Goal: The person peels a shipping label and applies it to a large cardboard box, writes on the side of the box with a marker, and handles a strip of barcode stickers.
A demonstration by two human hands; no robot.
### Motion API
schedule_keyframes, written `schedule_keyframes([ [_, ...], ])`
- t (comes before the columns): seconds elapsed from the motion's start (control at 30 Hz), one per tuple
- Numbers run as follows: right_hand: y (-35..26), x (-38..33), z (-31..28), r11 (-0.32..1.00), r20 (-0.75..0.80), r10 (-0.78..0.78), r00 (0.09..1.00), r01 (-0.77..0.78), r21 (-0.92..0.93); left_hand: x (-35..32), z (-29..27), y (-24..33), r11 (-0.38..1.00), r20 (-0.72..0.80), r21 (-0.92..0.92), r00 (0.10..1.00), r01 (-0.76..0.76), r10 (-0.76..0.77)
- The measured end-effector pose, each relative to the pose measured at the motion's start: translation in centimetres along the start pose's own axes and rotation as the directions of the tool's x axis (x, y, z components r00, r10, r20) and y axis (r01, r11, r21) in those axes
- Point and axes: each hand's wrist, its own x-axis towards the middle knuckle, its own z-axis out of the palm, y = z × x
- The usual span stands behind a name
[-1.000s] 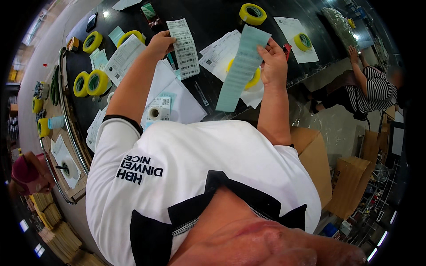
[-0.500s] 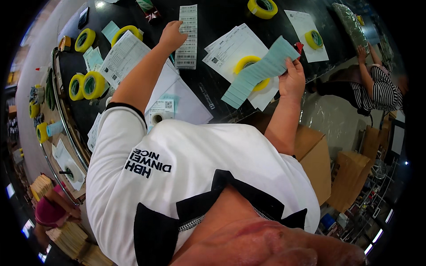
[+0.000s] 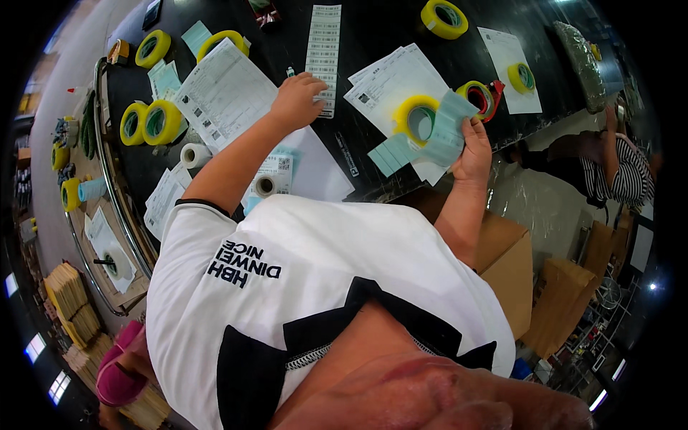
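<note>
In my right hand (image 3: 471,149) the end of a pale blue-green strip of label backing (image 3: 450,129) is pinched between thumb and fingers. The strip curls and hangs over a yellow tape roll (image 3: 416,120) and printed sheets (image 3: 393,75). My left hand (image 3: 297,100) lies with fingers stretched out at the lower left edge of a long white strip of barcode labels (image 3: 324,43), which rests on the black table. A small pen-like thing (image 3: 290,72) shows just beyond that hand.
More yellow tape rolls (image 3: 162,122) stand at the left beside stacked printed sheets (image 3: 223,93). A red tape dispenser (image 3: 495,99) sits right of the strip. Near my body are a small label roll (image 3: 266,186) and a cardboard box (image 3: 505,269). Another person (image 3: 598,165) is at the right.
My left hand has come down along the barcode strip toward its near end, its fingers now stretched. The blue-green strip in my right hand has curled up and shifted, uncovering more of the tape roll.
</note>
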Motion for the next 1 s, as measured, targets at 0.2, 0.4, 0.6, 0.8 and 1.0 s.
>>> schedule_keyframes([
  [0.2, 3.0, 2.7, -1.0, 0.997, -0.036, 0.028, 0.999, -0.031, -0.074, 11.5, 2.1, 1.8, 0.99, -0.055, 0.03, 0.988, -0.139, 0.141],
  [0.4, 6.0, 2.6, -0.7, 0.982, 0.035, 0.075, 0.997, -0.067, -0.178, 26.5, 4.9, 8.3, 0.932, 0.118, 0.25, 0.964, -0.261, 0.238],
  [0.6, 6.0, 1.4, -0.7, 0.995, 0.14, 0.012, 0.99, 0.002, -0.102, 32.2, 14.0, 7.8, 0.938, -0.031, 0.277, 0.974, -0.209, 0.226],
  [0.8, 6.9, 1.6, -2.1, 0.994, 0.091, -0.03, 0.995, 0.039, -0.104, 32.1, 11.0, 8.7, 0.85, 0.134, 0.455, 0.964, -0.268, 0.232],
  [1.0, 5.6, 2.3, -0.3, 0.995, -0.091, 0.093, 0.991, -0.096, -0.027, 20.9, 2.3, 3.3, 0.861, -0.062, 0.456, 0.957, -0.226, 0.284],
])
